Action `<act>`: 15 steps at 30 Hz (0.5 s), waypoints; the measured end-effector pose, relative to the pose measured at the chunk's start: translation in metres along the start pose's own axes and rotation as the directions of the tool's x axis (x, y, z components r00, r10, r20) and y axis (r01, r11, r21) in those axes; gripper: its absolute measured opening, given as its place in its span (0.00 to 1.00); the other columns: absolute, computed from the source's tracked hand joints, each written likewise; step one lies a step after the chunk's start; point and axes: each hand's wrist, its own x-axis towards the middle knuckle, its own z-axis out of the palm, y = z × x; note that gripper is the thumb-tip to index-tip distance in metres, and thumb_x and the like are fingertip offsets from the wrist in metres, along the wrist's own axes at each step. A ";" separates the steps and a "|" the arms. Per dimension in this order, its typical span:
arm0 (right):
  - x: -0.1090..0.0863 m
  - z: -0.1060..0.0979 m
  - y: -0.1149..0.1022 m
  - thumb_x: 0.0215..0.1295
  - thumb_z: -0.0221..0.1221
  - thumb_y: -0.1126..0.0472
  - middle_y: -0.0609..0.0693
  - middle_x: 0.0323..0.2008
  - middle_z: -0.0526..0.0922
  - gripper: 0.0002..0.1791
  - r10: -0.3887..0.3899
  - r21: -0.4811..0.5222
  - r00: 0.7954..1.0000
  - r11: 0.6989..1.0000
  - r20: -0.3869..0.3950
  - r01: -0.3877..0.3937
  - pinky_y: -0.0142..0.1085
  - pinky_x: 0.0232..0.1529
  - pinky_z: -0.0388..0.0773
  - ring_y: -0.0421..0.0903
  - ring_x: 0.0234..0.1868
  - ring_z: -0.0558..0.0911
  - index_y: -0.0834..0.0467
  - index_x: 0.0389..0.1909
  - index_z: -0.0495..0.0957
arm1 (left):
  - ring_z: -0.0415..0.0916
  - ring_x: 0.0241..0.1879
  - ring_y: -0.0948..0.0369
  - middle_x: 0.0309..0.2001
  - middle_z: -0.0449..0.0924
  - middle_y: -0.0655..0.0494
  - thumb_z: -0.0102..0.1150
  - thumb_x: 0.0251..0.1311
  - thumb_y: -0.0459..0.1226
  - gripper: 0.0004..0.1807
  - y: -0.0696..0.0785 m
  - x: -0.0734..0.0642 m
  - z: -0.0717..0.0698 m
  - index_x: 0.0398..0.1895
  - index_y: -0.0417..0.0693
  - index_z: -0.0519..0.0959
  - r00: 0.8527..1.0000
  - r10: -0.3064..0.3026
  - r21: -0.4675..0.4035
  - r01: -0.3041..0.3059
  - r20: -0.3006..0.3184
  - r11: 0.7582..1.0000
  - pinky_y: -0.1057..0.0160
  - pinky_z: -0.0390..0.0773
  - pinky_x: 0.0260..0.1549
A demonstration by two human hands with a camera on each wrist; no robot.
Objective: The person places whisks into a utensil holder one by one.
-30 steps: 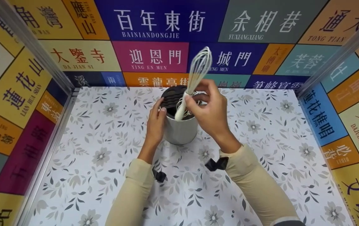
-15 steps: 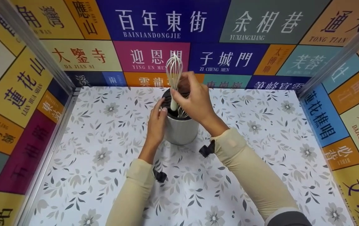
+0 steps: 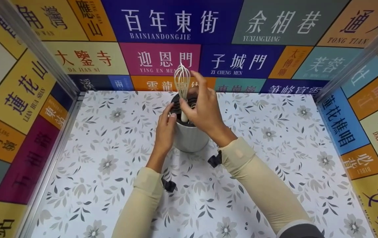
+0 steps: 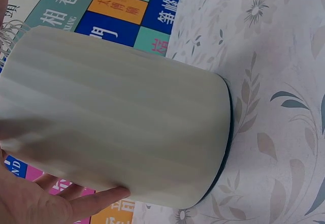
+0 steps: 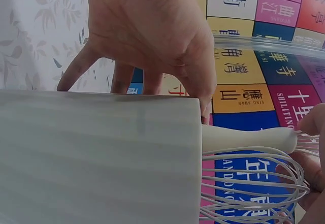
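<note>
A pale ribbed utensil holder (image 3: 190, 140) with a dark base stands upright on the patterned surface. My left hand (image 3: 165, 132) rests against its left wall, fingers rather straight and spread, thumb at the rim. Over the opening, my right hand (image 3: 205, 109) pinches a whisk (image 3: 182, 81) between thumb and fingers, wires upward. In the right wrist view the whisk's pale handle (image 5: 249, 138) goes down behind the holder's rim, which hides its lower end. A second whisk (image 5: 254, 183) stands in the holder, wire loops up, close beside that handle.
A black wavy insert (image 3: 180, 100) covers the back left of the holder's mouth. White floral sheeting (image 3: 109, 185) lies under everything. Colourful panels with printed characters (image 3: 162, 26) form upright walls behind and at both sides, with metal posts (image 3: 357, 56) at the corners.
My right hand has brought the whisk left over the holder, turned it more upright and lowered it so its handle dips into the opening. The left hand and the holder have stayed in place.
</note>
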 end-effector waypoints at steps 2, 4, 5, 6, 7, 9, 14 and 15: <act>-0.001 0.000 0.001 0.64 0.67 0.56 0.52 0.35 0.86 0.41 -0.011 -0.054 1.000 0.999 -0.008 0.010 0.45 0.53 0.78 0.46 0.40 0.85 0.57 0.74 0.59 | 0.73 0.57 0.53 0.66 0.70 0.48 0.41 0.78 0.55 0.26 0.000 0.000 0.000 0.76 0.71 0.65 1.000 0.002 0.003 -0.002 -0.003 1.000 0.48 0.72 0.59; -0.003 0.001 0.002 0.64 0.67 0.53 0.52 0.36 0.85 0.42 -0.021 -0.131 1.000 0.991 -0.018 0.018 0.48 0.57 0.74 0.47 0.41 0.84 0.57 0.75 0.59 | 0.73 0.55 0.53 0.65 0.70 0.49 0.41 0.78 0.55 0.26 -0.001 0.000 0.000 0.76 0.71 0.65 1.000 0.004 0.008 -0.004 -0.006 1.000 0.48 0.72 0.58; -0.004 0.001 0.003 0.64 0.67 0.52 0.52 0.36 0.85 0.42 -0.025 -0.172 0.999 0.985 -0.022 0.021 0.50 0.59 0.71 0.49 0.42 0.84 0.56 0.75 0.60 | 0.73 0.55 0.53 0.65 0.71 0.49 0.41 0.78 0.55 0.26 -0.001 0.000 0.000 0.76 0.72 0.65 1.000 0.006 0.009 -0.006 -0.006 1.000 0.48 0.72 0.58; -0.006 0.001 0.005 0.64 0.66 0.50 0.52 0.36 0.85 0.42 -0.026 -0.214 0.999 0.977 -0.024 0.020 0.52 0.61 0.69 0.49 0.42 0.84 0.55 0.75 0.60 | 0.73 0.55 0.52 0.65 0.71 0.49 0.41 0.78 0.56 0.26 -0.001 0.000 0.000 0.76 0.72 0.65 1.000 0.008 0.007 -0.008 -0.005 1.000 0.48 0.72 0.58; -0.007 0.001 0.006 0.63 0.66 0.49 0.52 0.36 0.85 0.42 -0.027 -0.252 0.999 0.967 -0.024 0.020 0.54 0.63 0.67 0.50 0.43 0.84 0.55 0.75 0.61 | 0.73 0.56 0.53 0.66 0.70 0.49 0.40 0.78 0.56 0.26 -0.001 -0.001 0.000 0.76 0.72 0.64 1.000 0.009 0.009 -0.009 -0.004 1.000 0.48 0.72 0.58; -0.011 0.002 0.009 0.62 0.66 0.48 0.53 0.37 0.85 0.41 -0.024 -0.305 0.999 0.952 -0.023 0.016 0.55 0.65 0.64 0.51 0.45 0.83 0.54 0.74 0.62 | 0.73 0.59 0.53 0.67 0.69 0.50 0.40 0.78 0.57 0.26 -0.002 -0.001 0.000 0.76 0.73 0.64 1.000 0.014 0.008 -0.014 0.000 1.000 0.48 0.72 0.60; -0.017 0.002 0.015 0.61 0.67 0.47 0.53 0.42 0.88 0.39 -0.027 -0.366 1.000 0.930 -0.002 0.025 0.56 0.66 0.64 0.51 0.48 0.82 0.54 0.71 0.67 | 0.72 0.61 0.53 0.70 0.68 0.50 0.40 0.78 0.56 0.26 -0.001 -0.001 0.000 0.76 0.73 0.64 1.000 0.027 0.014 -0.027 -0.002 1.000 0.47 0.71 0.62; -0.018 0.002 0.017 0.60 0.67 0.47 0.53 0.43 0.89 0.39 -0.031 -0.370 1.000 0.928 0.000 0.029 0.56 0.66 0.64 0.51 0.48 0.82 0.55 0.70 0.68 | 0.72 0.60 0.53 0.69 0.69 0.50 0.40 0.78 0.56 0.26 -0.001 -0.001 0.000 0.76 0.72 0.64 1.000 0.030 0.018 -0.029 -0.004 0.999 0.47 0.71 0.62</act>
